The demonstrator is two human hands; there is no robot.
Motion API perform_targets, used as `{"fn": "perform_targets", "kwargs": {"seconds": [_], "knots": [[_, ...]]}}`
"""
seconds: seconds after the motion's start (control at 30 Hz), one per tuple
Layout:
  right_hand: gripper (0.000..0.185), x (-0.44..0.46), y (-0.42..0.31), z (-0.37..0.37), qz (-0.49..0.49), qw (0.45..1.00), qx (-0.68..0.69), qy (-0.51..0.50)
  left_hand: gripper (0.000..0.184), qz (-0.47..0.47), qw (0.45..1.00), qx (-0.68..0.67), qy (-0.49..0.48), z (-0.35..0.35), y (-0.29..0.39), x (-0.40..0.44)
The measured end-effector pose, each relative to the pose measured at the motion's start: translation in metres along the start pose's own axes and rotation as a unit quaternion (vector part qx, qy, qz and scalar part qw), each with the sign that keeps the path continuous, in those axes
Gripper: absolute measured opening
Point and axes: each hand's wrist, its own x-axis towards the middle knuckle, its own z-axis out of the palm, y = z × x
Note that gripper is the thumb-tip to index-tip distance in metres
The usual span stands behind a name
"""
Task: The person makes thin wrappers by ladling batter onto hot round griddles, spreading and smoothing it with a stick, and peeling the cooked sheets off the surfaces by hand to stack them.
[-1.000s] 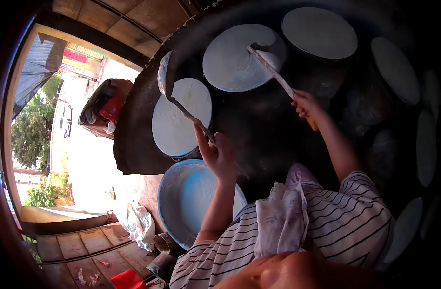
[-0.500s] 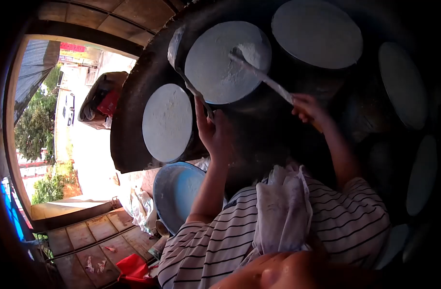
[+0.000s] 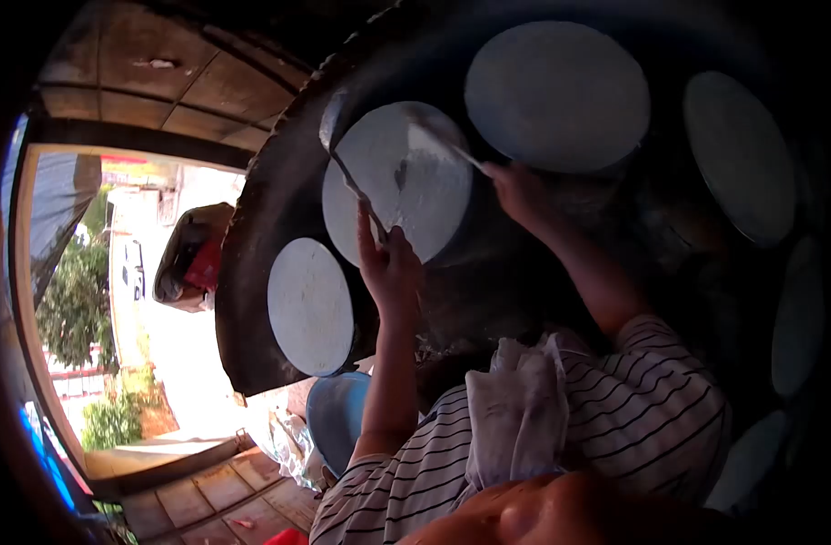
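My left hand [image 3: 388, 268] is closed around the handle of a long ladle [image 3: 347, 174], one finger lying along it. The ladle's rounded head is raised past the left edge of a flat white round [image 3: 361, 218]. My right hand [image 3: 522, 195] grips a pale long-handled tool [image 3: 465, 156]. Its far end reaches the upper part of the same white round and is blurred, so I cannot make out its shape. A dark streak and some whitish bits show on the round's surface. Both hands are above the dark curved surface [image 3: 488, 282].
Other white rounds sit around the dark surface: a smaller one [image 3: 311, 307] on the left, a large one [image 3: 557, 95] at the top, and one [image 3: 741, 156] on the right. A blue basin [image 3: 332, 418] stands below left. Tiles [image 3: 202, 500] and a bright opening lie left.
My right hand and its tool have moved left, to the round's upper part. The loose white powder there looks more spread out. The whole view has shifted, and my left hand still holds the ladle.
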Motion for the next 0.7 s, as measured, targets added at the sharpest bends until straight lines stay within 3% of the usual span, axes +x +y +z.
{"fn": "perform_targets", "kwargs": {"seconds": [0.07,0.1,0.17,0.23,0.27,0.3,0.37,0.43,0.5,0.53,0.57,0.7], "knots": [[0.027,-0.002,-0.026,0.008,-0.098,0.994,-0.056,0.013,0.057,-0.037,0.994,-0.068,-0.071,0.036,-0.012,0.028],[0.027,0.010,-0.036,0.018,-0.124,0.990,-0.064,-0.035,0.056,-0.043,0.992,-0.086,-0.079,0.052,-0.023,0.042],[0.027,0.009,-0.024,-0.012,-0.087,0.992,-0.096,0.009,0.049,-0.097,0.962,-0.205,-0.148,0.051,-0.020,0.061],[0.027,-0.013,-0.019,-0.036,-0.020,0.993,-0.096,0.058,0.037,-0.207,0.832,-0.462,-0.227,0.020,0.010,0.055],[0.029,-0.018,0.017,-0.027,-0.041,0.990,-0.087,0.102,0.035,-0.249,0.758,-0.548,-0.252,0.002,0.025,0.050],[0.032,-0.027,0.042,-0.009,-0.068,0.992,-0.070,0.085,0.028,-0.250,0.739,-0.563,-0.271,-0.014,0.028,0.052],[0.036,-0.046,0.006,-0.016,-0.040,0.996,-0.073,-0.018,0.026,-0.215,0.804,-0.516,-0.202,-0.012,0.042,0.056],[0.033,-0.038,-0.006,-0.007,-0.069,0.992,-0.098,-0.045,0.031,-0.284,0.768,-0.546,-0.179,-0.028,0.033,0.074],[0.029,-0.009,0.007,-0.012,-0.098,0.993,-0.060,-0.008,0.032,-0.363,0.667,-0.622,-0.192,-0.043,0.034,0.081],[0.029,0.003,0.008,-0.019,-0.087,0.993,-0.078,0.024,0.032,-0.382,0.648,-0.634,-0.181,-0.049,0.034,0.078],[0.027,0.015,0.026,-0.009,-0.127,0.987,-0.075,0.064,0.031,-0.372,0.665,-0.624,-0.172,-0.052,0.031,0.075],[0.026,0.004,-0.015,-0.023,-0.174,0.975,-0.106,-0.089,0.028,-0.373,0.686,-0.612,-0.122,-0.052,0.004,0.089]]}}
